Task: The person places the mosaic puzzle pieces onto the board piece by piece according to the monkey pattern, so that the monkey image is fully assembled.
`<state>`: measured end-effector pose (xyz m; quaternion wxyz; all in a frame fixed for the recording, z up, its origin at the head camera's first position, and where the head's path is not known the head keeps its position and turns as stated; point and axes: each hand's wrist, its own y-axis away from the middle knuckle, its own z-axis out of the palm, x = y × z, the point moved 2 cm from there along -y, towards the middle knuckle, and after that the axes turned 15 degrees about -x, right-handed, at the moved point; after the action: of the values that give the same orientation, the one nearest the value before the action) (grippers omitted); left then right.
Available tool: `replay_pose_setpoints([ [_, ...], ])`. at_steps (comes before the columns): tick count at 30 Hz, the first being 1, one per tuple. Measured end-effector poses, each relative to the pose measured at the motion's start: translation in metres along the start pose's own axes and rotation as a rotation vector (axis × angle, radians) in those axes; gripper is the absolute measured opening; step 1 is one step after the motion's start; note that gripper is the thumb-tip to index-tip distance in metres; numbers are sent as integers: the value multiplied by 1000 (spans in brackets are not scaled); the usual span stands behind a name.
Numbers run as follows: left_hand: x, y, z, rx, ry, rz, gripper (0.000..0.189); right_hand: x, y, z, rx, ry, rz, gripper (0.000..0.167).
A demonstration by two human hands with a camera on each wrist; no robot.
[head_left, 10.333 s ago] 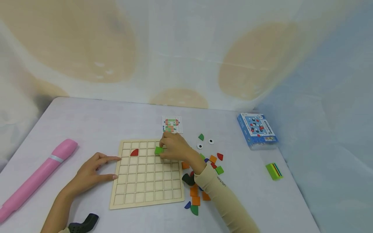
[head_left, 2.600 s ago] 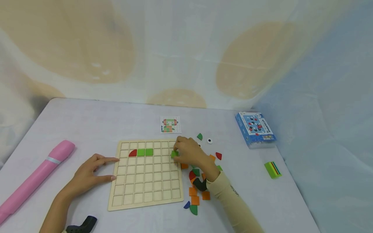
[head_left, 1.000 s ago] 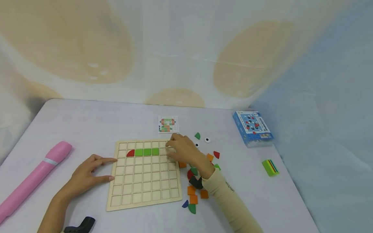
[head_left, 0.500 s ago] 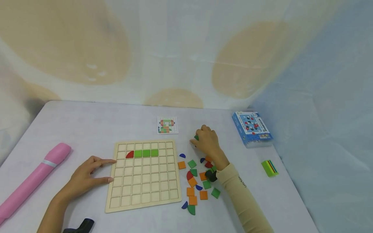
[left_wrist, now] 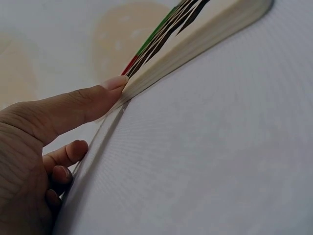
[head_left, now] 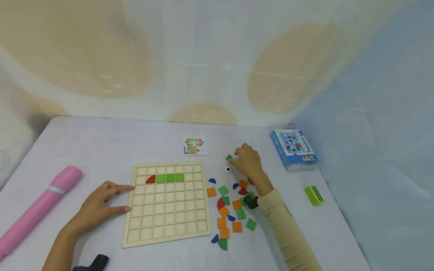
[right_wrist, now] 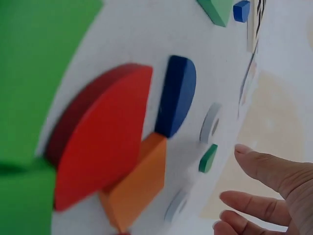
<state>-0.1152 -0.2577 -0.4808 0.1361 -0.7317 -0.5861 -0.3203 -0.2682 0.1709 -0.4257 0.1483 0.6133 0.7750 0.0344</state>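
My left hand [head_left: 98,203] touches the left edge of a wooden grid board [head_left: 166,216] with thumb and index finger; in the left wrist view the thumb [left_wrist: 93,100] lies against the rim. In the board's second row stand a red quarter-circle piece [head_left: 151,179] and three green square tiles [head_left: 170,177] beside it. My right hand [head_left: 249,162] hovers right of the board, fingers apart and holding nothing. Close to its thumb are a small green quarter-circle piece [head_left: 229,157] and a white eye disc [head_left: 228,169]. Another eye disc [right_wrist: 177,205] appears in the right wrist view.
Loose orange [head_left: 237,227], green, blue and red pieces lie right of the board. Behind it is a pattern card [head_left: 194,145]. A blue box [head_left: 294,149] and a lime-green block [head_left: 314,195] stand at the right. A pink rolled item [head_left: 40,207] lies left.
Green tiles have been set beside the red piece on the board. The right hand has since left the board and, in the last half second, drawn slightly right of the green quarter-circle. Left hand stays.
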Motion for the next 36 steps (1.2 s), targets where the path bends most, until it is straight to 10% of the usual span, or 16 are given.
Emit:
replay_pose_setpoints([
  [22,-5,1,-1,6,5,22,59,52,58,-9,-270,-22,-40,23],
  [36,-3,0,0,7,9,29,59,50,62,14,-154,78,35,37],
])
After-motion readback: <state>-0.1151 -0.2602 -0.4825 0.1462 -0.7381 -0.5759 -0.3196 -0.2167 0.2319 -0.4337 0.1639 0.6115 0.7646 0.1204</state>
